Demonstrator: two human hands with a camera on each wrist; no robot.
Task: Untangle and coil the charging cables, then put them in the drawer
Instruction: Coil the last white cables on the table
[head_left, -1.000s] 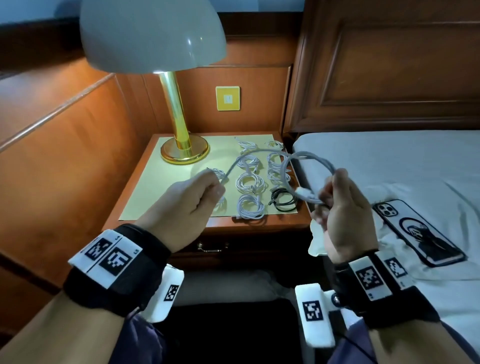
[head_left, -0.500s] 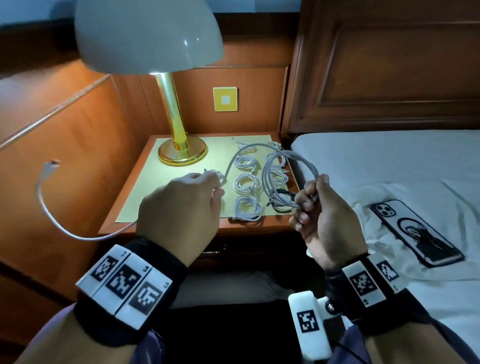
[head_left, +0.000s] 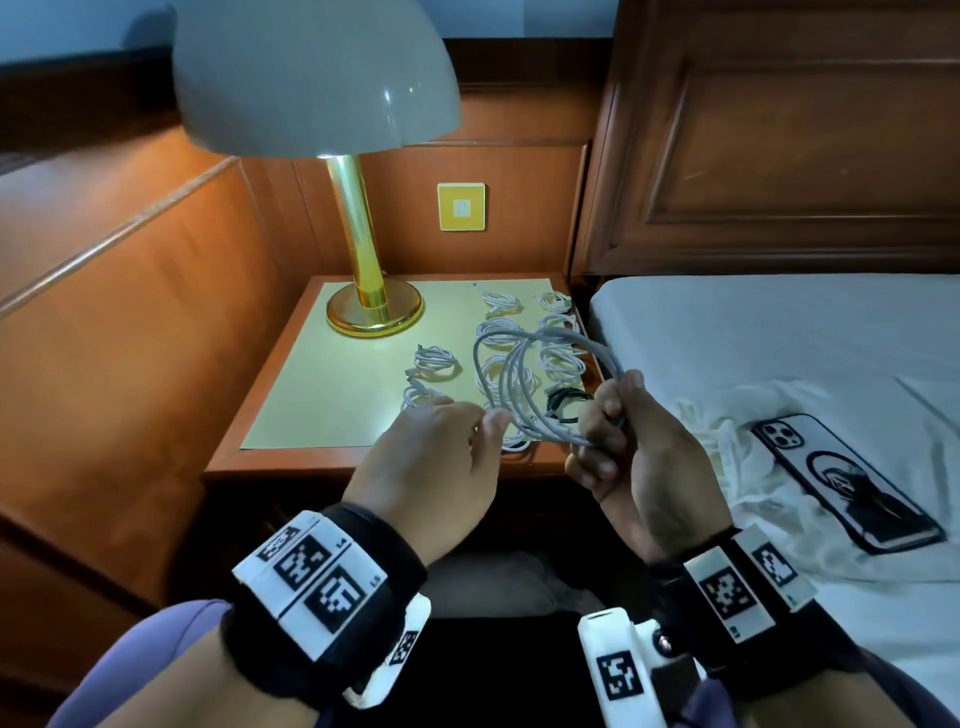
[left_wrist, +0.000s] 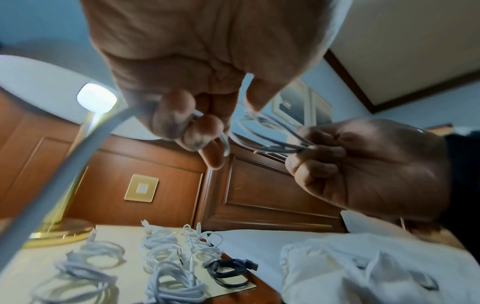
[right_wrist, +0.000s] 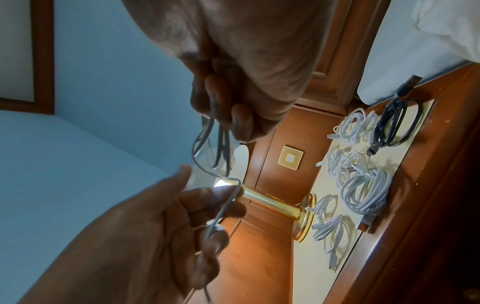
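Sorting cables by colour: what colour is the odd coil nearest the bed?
Black coil, clearest in the right wrist view.

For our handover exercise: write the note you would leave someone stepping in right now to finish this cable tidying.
Right hand grips the loops of a white cable held above the nightstand.
Left hand pinches that cable's loose tail.
Done: several white coils and one black coil lie on the nightstand.
Left: finish this coil, then put all of them in the drawer.
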